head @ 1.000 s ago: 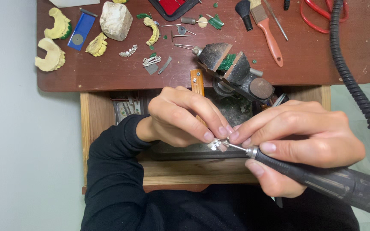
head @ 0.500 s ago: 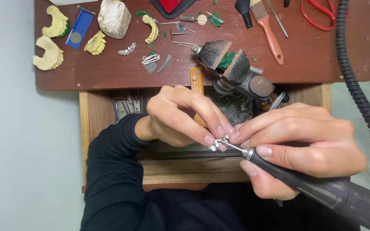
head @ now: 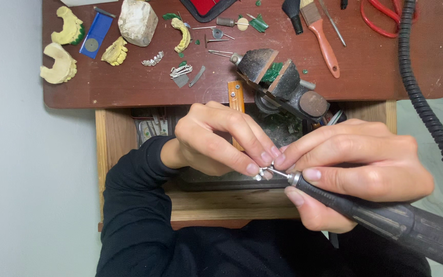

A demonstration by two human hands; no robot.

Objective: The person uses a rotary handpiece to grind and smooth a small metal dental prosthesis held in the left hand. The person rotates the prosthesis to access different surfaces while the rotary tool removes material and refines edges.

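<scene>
A: We pinch one small silver metal piece (head: 260,174) in our left hand (head: 216,138), fingertips closed on it, right at the tool tip.

B: Our right hand (head: 360,169) grips one dark rotary handpiece (head: 385,218), its long axis running lower-right. One dark bench vise (head: 283,84) sits on the reddish-brown tabletop (head: 385,72); we count four yellowish plaster dental casts (head: 57,64).

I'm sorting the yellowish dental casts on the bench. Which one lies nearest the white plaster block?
The small yellow cast just left of the white plaster block, beside the blue card. The curved one lies to the block's right, slightly farther; the other two sit at the far left edge.
</scene>
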